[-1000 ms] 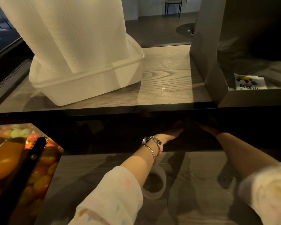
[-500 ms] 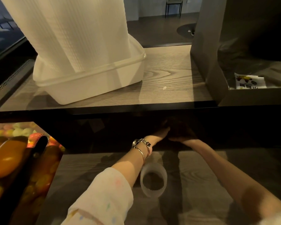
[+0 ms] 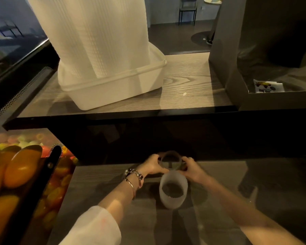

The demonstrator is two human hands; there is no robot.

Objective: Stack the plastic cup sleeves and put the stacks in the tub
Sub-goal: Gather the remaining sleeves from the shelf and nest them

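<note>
Translucent plastic is what both hands are on: the left hand (image 3: 153,166) and the right hand (image 3: 193,169) curl round opposite sides of one cup sleeve (image 3: 171,162), pinching it between them at the far edge of the lower shelf (image 3: 219,191), just under the dark overhang. Directly nearer the person — touching or almost touching the held one, I cannot tell which — a second sleeve (image 3: 173,190) stands upright with its open mouth up. So the coming move looks short and mostly downward: axis kept vertical, the held ring brought over that mouth. Both hands are equally near. The tub (image 3: 117,92) (already full of tall white stacks (image 3: 95,36)) sits on the upper shelf (image 3: 187,82), up and to the left.
</note>
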